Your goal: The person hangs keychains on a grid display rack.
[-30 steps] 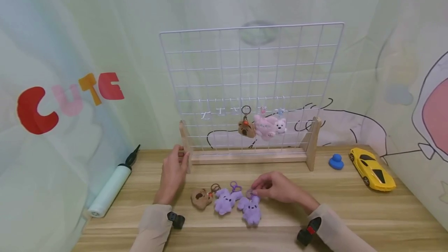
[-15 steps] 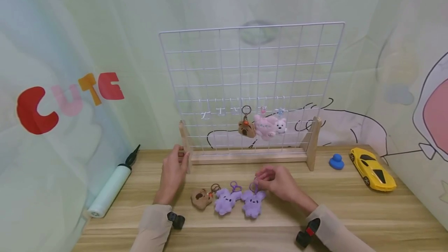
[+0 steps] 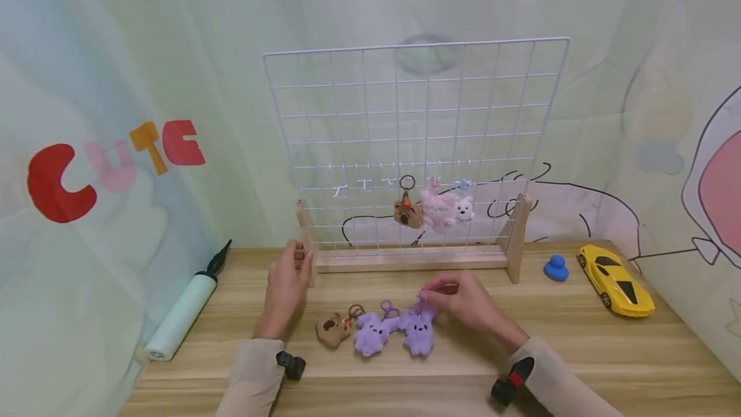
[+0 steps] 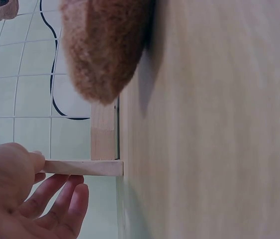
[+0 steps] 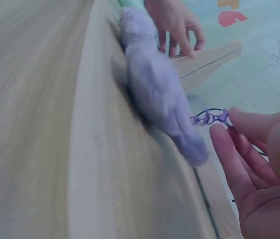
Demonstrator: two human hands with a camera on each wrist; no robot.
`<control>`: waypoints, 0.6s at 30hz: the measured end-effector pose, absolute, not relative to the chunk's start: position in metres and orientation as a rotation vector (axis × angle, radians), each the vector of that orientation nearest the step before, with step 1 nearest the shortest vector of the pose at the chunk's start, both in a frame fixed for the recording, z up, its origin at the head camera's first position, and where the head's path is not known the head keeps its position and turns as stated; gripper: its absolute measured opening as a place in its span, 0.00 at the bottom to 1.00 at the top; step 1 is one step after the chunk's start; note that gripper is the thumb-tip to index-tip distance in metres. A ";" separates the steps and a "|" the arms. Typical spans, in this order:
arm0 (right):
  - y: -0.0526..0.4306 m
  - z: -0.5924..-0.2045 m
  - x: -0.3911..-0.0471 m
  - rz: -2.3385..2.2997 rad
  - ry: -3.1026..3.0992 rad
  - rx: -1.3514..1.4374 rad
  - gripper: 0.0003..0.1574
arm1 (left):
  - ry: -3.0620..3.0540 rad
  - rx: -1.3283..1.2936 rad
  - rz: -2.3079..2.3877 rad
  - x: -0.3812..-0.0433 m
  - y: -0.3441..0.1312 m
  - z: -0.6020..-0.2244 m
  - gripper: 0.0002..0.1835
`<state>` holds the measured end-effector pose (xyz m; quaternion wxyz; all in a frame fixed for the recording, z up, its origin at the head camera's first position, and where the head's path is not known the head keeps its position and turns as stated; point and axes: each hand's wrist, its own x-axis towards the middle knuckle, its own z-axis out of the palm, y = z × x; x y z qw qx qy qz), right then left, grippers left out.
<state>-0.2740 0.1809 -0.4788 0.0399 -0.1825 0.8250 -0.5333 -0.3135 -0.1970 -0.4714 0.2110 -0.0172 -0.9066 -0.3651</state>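
My left hand (image 3: pixel 285 282) grips the left wooden upright (image 4: pixel 85 168) of a white wire grid rack, thumb on one side and fingers on the other. Between thumb and fingertip, my right hand (image 3: pixel 463 301) pinches the purple clasp (image 5: pixel 222 116) of a purple plush keychain (image 3: pixel 419 334). The plush's body is low over the table; whether it touches the wood I cannot tell. Left of it lie a second purple plush keychain (image 3: pixel 372 334) and a brown plush keychain (image 3: pixel 332 330). On the grid hang a brown keychain (image 3: pixel 408 213), a pink one (image 3: pixel 437 210) and a white one (image 3: pixel 464 209).
Several white hooks (image 3: pixel 365 183) line the grid left of the hanging keychains. A pale green hand pump (image 3: pixel 184 314) lies at the table's left. To the right are a blue rubber-duck-like toy (image 3: pixel 557 268) and a yellow toy car (image 3: pixel 616 280). A printed curtain stands behind.
My right hand has moved slightly away from me and to the right, drawing the purple plush keychain along; its clasp now sits higher. My left hand stays on the upright.
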 end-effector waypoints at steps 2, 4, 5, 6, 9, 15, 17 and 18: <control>0.181 -0.476 -0.275 -1.677 2.498 -0.520 0.10 | -2.520 -0.049 -1.014 -0.313 -0.197 -0.471 0.14; 0.181 -0.474 -0.277 -1.721 2.474 -0.513 0.10 | -2.519 -0.053 -1.017 -0.313 -0.197 -0.471 0.14; 0.181 -0.473 -0.278 -1.740 2.469 -0.518 0.11 | -2.519 -0.054 -1.018 -0.313 -0.197 -0.471 0.14; 0.181 -0.471 -0.279 -1.758 2.464 -0.527 0.10 | -2.518 -0.057 -1.021 -0.313 -0.197 -0.471 0.14; 0.180 -0.466 -0.282 -1.812 2.468 -0.571 0.09 | -2.519 -0.060 -1.024 -0.313 -0.198 -0.471 0.14; 0.174 -0.451 -0.285 -1.911 2.457 -0.672 0.08 | -2.517 -0.055 -1.025 -0.312 -0.197 -0.471 0.14; 0.171 -0.447 -0.286 -1.955 2.433 -0.670 0.08 | -2.514 -0.054 -1.030 -0.312 -0.197 -0.470 0.14; 0.169 -0.445 -0.286 -1.979 2.421 -0.670 0.09 | -2.512 -0.053 -1.033 -0.312 -0.196 -0.470 0.13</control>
